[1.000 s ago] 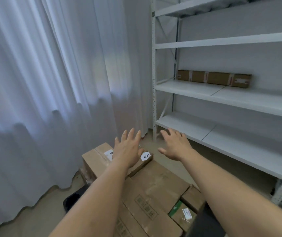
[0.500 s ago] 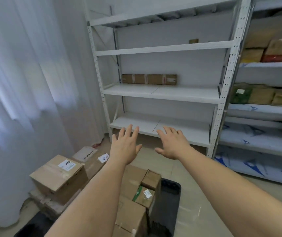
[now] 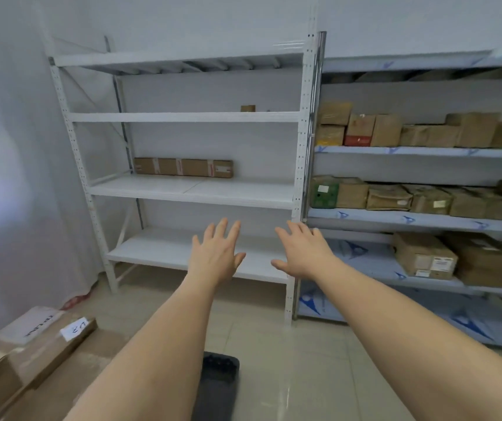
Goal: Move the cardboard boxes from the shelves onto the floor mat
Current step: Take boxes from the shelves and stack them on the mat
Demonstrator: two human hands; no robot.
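My left hand (image 3: 217, 253) and my right hand (image 3: 303, 250) are stretched out in front of me, fingers spread, holding nothing. Ahead stands a white shelf rack (image 3: 189, 191). A long flat cardboard box (image 3: 183, 167) lies at the back of its middle shelf, and a small box (image 3: 248, 108) sits on the shelf above. Several cardboard boxes (image 3: 40, 344) are piled at the lower left on a dark floor mat (image 3: 218, 381), whose corner shows between my arms.
To the right a second rack (image 3: 420, 218) carries several cardboard boxes on three shelves. A white curtain (image 3: 9, 177) hangs along the left side. Beige tiled floor (image 3: 274, 344) lies between me and the racks.
My view has swung right and up, away from the pile of boxes, so both racks now face me. Both hands stay spread and empty, lifted toward the white rack.
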